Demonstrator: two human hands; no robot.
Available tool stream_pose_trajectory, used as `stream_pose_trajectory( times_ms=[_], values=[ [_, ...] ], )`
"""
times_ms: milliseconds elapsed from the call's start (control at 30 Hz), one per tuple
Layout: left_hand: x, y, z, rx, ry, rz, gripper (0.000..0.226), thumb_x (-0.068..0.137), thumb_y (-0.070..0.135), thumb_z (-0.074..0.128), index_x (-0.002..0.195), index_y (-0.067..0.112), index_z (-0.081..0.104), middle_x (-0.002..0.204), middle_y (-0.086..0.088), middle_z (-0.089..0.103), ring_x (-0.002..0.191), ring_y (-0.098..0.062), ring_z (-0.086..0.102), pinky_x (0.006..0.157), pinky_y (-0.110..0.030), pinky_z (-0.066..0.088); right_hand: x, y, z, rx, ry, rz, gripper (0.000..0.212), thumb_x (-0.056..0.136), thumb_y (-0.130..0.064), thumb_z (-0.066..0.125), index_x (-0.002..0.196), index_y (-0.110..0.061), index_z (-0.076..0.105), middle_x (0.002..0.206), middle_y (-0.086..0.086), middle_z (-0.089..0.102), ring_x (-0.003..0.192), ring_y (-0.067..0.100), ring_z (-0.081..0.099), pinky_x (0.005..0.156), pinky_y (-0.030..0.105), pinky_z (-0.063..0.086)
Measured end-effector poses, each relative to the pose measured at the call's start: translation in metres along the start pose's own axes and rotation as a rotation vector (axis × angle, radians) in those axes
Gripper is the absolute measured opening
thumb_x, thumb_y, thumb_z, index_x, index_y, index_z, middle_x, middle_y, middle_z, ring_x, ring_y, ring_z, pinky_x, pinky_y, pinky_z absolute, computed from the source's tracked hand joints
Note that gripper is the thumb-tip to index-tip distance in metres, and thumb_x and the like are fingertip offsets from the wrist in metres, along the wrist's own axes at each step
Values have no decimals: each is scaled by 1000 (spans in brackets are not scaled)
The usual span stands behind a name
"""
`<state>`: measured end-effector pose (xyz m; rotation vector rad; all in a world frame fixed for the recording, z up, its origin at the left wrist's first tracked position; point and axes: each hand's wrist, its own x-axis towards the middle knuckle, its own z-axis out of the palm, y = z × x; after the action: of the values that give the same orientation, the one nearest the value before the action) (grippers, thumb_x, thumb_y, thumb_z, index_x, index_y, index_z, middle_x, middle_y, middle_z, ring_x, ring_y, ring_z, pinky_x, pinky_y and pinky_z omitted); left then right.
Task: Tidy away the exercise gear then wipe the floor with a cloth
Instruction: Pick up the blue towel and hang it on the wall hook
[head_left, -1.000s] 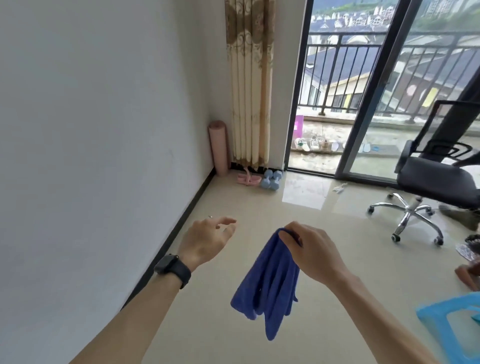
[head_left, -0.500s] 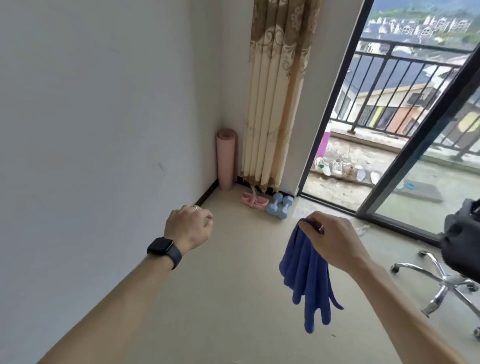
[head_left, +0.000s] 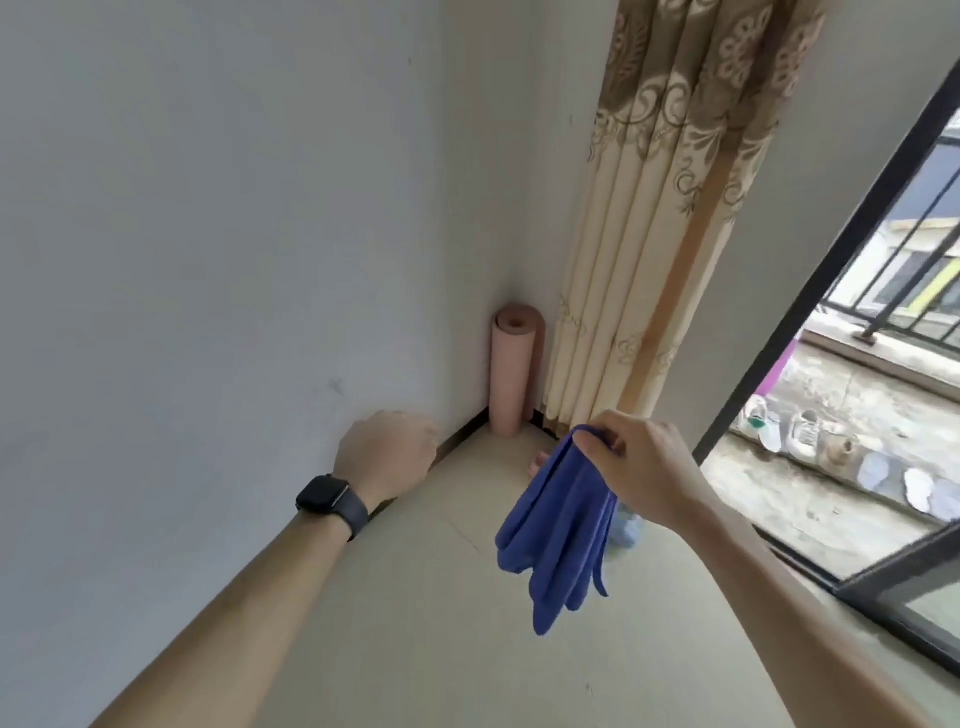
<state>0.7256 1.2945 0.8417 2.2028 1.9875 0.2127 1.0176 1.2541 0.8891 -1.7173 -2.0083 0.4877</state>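
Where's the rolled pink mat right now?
In the head view, the rolled pink mat stands upright in the far corner, between the white wall and the curtain.

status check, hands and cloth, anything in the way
Right hand pinching blue cloth, cloth hanging above floor. Left hand closed, empty, near wall. Rolled pink mat upright in corner; dumbbell partly hidden behind cloth.

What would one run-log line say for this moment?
right hand: holds blue cloth, hanging | left hand: closed, empty | pink mat: upright in corner
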Motion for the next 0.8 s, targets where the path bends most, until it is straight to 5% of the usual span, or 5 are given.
stream_pose_trajectory(
  times_ms=[133,400,800],
  values=[
    [36,9,-7,-54,41,-206,30,99,38,46,121,36,65,121,12,67,111,-16,60,87,-34,51,101,17,-13,25,-82,-161,18,97,-41,52,88,-32,65,67,-13,61,68,7,58,61,25,48],
    [108,-11,-64,-13,190,-486,29,99,40,46,122,39,64,120,14,67,109,-14,61,86,-32,50,267,2,-26,72,-175,-423,14,97,-36,57,88,-31,67,70,-15,63,80,-6,55,66,9,43],
    [246,-46,-192,31,411,-528,29,99,40,46,124,41,62,124,18,63,116,-14,57,90,-33,48,448,-85,-35,247,-200,-654,14,97,-39,55,90,-35,66,79,-18,65,77,5,60,66,16,48]
  ],
)
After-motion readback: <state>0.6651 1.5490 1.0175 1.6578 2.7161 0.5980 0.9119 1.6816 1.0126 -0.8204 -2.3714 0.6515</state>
